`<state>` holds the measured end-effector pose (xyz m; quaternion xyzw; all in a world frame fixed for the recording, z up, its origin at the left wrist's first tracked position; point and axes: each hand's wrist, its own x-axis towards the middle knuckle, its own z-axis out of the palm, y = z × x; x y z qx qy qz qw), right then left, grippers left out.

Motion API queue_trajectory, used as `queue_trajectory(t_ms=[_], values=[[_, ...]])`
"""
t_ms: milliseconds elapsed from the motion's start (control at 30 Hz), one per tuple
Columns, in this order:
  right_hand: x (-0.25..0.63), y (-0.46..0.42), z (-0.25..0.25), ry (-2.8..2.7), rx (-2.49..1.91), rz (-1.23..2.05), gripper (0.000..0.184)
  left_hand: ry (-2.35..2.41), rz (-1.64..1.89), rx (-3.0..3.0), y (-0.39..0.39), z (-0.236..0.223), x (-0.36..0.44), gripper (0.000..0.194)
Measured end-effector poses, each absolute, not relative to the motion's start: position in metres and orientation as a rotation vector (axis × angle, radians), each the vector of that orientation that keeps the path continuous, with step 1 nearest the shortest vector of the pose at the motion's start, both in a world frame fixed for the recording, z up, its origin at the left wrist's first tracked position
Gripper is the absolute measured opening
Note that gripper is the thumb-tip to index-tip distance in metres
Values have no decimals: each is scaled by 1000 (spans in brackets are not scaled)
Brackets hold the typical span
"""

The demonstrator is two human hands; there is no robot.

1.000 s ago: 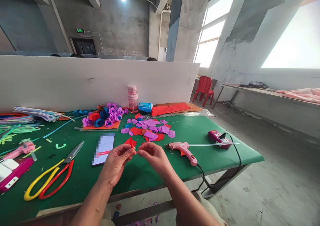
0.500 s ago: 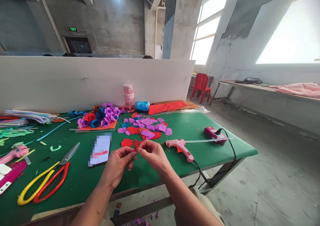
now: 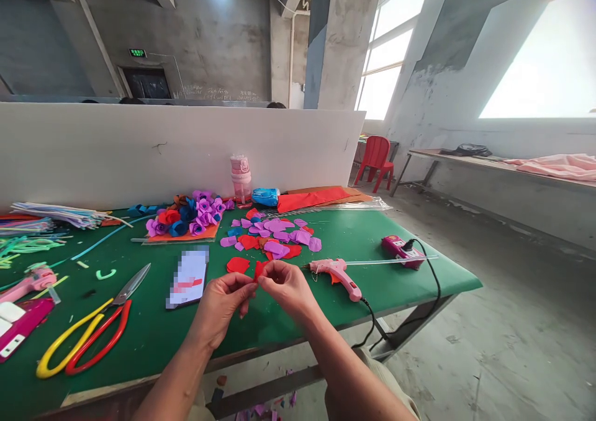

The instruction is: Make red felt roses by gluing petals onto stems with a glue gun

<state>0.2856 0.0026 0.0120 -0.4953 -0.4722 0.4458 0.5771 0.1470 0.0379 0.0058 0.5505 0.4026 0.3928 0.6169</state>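
"Where are the hands?"

"Close together above a green-topped work table [image 3: 153, 334]. The left hand [image 3: 218, 303] is pinched narrow on a small, slim piece of red, paper-like material [image 3: 259, 271]; the right hand [image 3: 288, 287] pinches it from the other side."

"Which step does this look like?"

"Shaping that piece by fingertip, I'd judge. Whether it is being folded or twisted I can't tell; fingers cover part of it."

"And the next move?"

"It seems to call for a light, steady pinch from both hands, since the material looks easy to tear."

"What lies nearby?"

"A flat, red, petal-shaped piece [image 3: 238, 265] just beyond the left hand, scattered purple paper-like pieces [image 3: 276, 225] farther back, and a pink glue gun [image 3: 336, 270] to the right."
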Motion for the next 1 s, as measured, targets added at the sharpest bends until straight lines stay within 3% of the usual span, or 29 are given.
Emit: queue_trajectory(t_ms=[767, 1000], values=[[285, 2, 10, -910, -972, 1240, 3, 674, 733, 978, 43, -1, 140, 18], [296, 4, 14, -912, -1010, 1232, 16, 801, 736, 1135, 38, 5, 141, 20]])
